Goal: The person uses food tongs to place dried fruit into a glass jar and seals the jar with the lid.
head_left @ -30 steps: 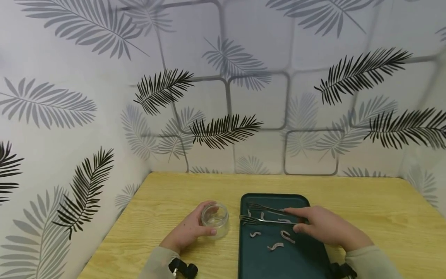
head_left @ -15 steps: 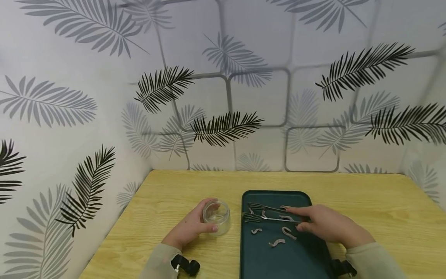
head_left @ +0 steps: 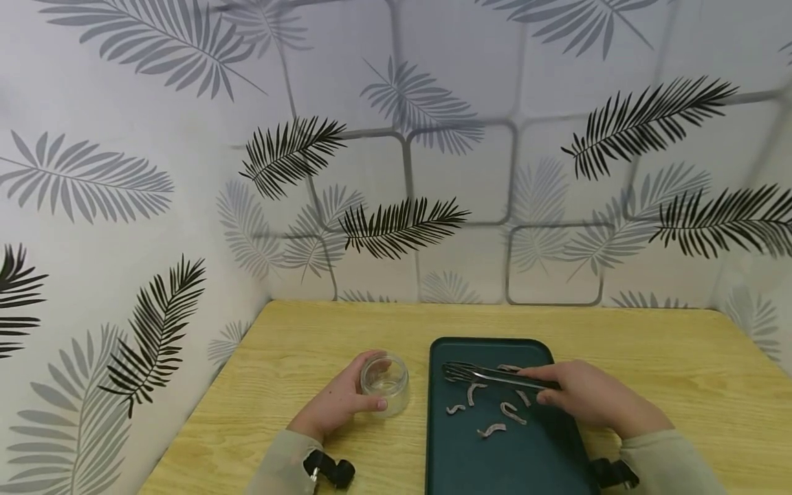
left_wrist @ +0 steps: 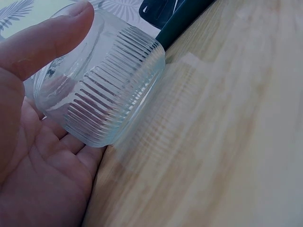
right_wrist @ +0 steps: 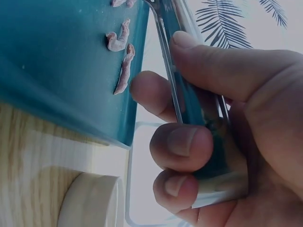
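My left hand [head_left: 340, 402] is wrapped around a clear glass jar [head_left: 385, 395] on the wooden table, left of the dark green tray [head_left: 507, 464]. In the left wrist view the ribbed side of the jar [left_wrist: 113, 80] shows, with the thumb across its upper part. My right hand [head_left: 590, 399] grips metal tongs [head_left: 501, 377] over the tray, their arms squeezed together and tips pointing left. Whether a strip is between the tips cannot be made out. Several pale, curled, worm-like strips [head_left: 512, 412] lie on the tray near the tongs.
The yellowish wooden table [head_left: 328, 330] meets a leaf-patterned wall [head_left: 458, 261] at its back edge. Low raised rims edge the tray. A black wrist camera mount [head_left: 328, 471] sits by the left sleeve. In the right wrist view an unclear pale rounded object [right_wrist: 90, 203] shows at the bottom.
The tongs' arms, spread apart earlier, have come together, and some strips by them have shifted. The left hand and the jar stay nearly in place.
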### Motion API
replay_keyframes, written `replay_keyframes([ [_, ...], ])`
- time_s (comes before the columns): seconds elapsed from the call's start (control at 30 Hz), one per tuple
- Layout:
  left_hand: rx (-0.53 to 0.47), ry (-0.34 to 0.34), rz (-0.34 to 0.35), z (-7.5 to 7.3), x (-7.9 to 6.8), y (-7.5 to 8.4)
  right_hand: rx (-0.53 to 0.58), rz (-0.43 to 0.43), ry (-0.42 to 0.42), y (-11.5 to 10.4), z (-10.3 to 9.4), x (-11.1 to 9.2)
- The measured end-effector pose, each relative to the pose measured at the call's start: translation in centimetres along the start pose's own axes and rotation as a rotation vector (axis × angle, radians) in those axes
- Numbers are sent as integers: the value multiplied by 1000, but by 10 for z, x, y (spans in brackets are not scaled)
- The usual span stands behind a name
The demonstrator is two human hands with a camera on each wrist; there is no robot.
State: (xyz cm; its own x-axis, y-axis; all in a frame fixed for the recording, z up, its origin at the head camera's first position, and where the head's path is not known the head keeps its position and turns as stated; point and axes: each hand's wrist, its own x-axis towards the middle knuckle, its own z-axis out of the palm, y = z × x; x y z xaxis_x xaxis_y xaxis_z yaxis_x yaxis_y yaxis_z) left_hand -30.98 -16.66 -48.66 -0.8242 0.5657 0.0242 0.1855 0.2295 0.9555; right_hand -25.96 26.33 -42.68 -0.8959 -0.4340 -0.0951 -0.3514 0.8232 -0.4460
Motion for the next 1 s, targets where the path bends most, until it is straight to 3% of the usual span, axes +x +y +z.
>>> replay_keyframes([
  [0.73, 1, -5, 8, 0, 1, -1, -167, -37, 130, -13, -4, -3],
  [1.0, -1, 0, 1, 0, 0, 2, -143, -164, 236, -26, -4, -1],
])
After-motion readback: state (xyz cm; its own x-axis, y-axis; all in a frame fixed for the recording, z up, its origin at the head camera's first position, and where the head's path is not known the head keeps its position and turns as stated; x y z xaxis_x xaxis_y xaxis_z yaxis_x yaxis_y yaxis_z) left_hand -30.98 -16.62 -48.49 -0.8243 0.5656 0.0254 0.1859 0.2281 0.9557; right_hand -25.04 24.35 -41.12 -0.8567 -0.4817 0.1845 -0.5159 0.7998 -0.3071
